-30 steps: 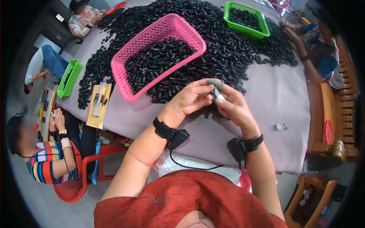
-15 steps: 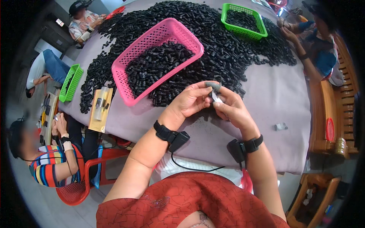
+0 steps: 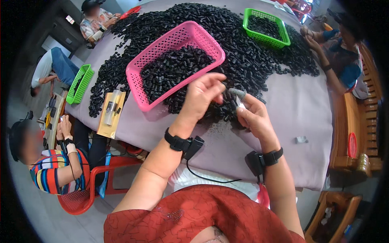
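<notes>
My left hand point(image 3: 202, 95) is raised at the near right rim of the pink basket point(image 3: 137, 91). Its fingers are partly bent and apart, and nothing shows between them. To its right, my right hand point(image 3: 255, 115) pinches a small whitish, blade-like piece point(image 3: 240, 106) between thumb and fingers; its exact kind is hard to make out. A grey, rough-looking cover point(image 3: 237, 93) sits at that hand's index fingertip. Beneath and beyond both hands spreads a heap of short black cylindrical parts point(image 3: 243, 69). More of these parts point(image 3: 174, 71) fill the pink basket.
Green baskets stand at the far right point(image 3: 285, 40) and left edge point(image 3: 69, 95) of the cloth-covered table point(image 3: 296, 97). A yellow card with a clear tube point(image 3: 109, 117) lies left; a crumpled scrap point(image 3: 301, 140) lies right. Several co-workers sit around. A red chair point(image 3: 97, 178) stands left.
My left hand has come away from the right hand, its fingers loosening, and is now nearer the pink basket's rim. My right hand keeps its pinch on the whitish piece.
</notes>
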`<state>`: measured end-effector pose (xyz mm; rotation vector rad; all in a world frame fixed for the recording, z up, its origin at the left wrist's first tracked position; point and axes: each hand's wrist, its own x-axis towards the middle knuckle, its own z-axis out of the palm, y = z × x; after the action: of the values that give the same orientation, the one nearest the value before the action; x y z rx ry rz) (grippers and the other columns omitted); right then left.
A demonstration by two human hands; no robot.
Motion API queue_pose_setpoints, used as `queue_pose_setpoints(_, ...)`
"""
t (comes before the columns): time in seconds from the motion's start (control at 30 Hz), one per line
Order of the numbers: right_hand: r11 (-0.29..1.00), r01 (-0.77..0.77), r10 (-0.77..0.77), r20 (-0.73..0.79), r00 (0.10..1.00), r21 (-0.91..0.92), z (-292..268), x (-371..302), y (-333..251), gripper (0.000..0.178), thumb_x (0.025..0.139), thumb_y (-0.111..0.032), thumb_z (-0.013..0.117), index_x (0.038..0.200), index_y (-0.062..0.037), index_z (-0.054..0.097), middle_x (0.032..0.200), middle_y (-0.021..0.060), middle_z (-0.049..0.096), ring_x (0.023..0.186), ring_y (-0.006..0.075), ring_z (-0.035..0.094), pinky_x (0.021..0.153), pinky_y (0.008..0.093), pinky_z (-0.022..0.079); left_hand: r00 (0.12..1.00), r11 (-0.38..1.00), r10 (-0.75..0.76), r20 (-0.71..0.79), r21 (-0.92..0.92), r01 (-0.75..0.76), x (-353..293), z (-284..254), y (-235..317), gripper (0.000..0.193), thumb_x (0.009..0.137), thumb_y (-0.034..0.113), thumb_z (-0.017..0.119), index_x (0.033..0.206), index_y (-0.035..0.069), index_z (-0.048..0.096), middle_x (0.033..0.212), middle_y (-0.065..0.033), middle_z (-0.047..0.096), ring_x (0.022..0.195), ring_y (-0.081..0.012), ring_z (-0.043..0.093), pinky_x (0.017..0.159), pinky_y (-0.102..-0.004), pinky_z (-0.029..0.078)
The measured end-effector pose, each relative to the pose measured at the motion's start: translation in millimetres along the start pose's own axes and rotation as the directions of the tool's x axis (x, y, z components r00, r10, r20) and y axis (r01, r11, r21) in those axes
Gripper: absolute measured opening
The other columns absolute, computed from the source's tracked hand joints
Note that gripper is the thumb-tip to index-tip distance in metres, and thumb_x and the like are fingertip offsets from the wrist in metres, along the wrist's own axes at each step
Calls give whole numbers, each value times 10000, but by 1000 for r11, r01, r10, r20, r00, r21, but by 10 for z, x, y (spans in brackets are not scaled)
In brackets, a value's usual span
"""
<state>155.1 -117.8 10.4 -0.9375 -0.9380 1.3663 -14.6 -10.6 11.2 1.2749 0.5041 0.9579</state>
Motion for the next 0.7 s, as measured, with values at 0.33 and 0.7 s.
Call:
queue_pose_setpoints(0.33,992,53,-78,-227,971,-115,-116,71,92,88,885,-111,650,895,-48,590,653,-46,511,517,25,430,448,189,304,595,217,803,19,921,-323,79,-186,378,228,844,-5,654,1062,46,694,1067,-97,643,953,-248,625,876,-327,489)
queue_pose_setpoints(0.7,976,79,-138,-297,945,-204,-104,56,40,99,893,-154,647,914,-64,613,699,-54,555,548,16,481,466,180,329,895,218,208,395,873,-436,132,94,-94,200,782,30,667,979,66,661,964,-111,622,959,-313,584,838,-404,483)
